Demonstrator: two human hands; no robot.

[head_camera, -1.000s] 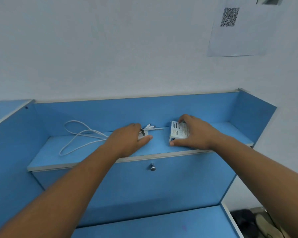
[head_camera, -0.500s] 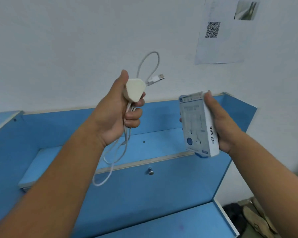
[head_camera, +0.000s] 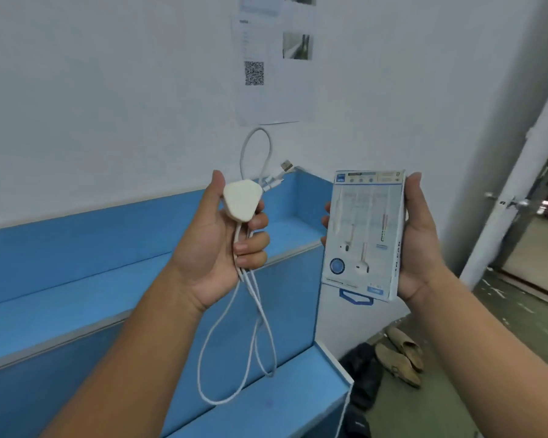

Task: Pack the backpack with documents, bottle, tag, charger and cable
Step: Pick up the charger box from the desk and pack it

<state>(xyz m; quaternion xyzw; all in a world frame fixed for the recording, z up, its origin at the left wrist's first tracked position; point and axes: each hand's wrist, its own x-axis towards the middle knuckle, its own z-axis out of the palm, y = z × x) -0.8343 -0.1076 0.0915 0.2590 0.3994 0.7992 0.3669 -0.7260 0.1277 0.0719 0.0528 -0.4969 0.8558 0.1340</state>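
Note:
My left hand grips a white charger plug together with a white cable. The cable loops up above the hand with its USB end free, and long loops hang below. My right hand holds a white earphone box upright by its edges, its printed face towards me. Both hands are raised in front of the blue shelf unit. No backpack is in view.
A white wall behind carries papers with a QR code. On the floor at the right lie a pair of tan shoes and a dark bundle. A doorway with a metal handle is at far right.
Both hands lifted the charger with cable and the box off the blue shelf and raised them. The view has since swung right, showing the floor, shoes and doorway.

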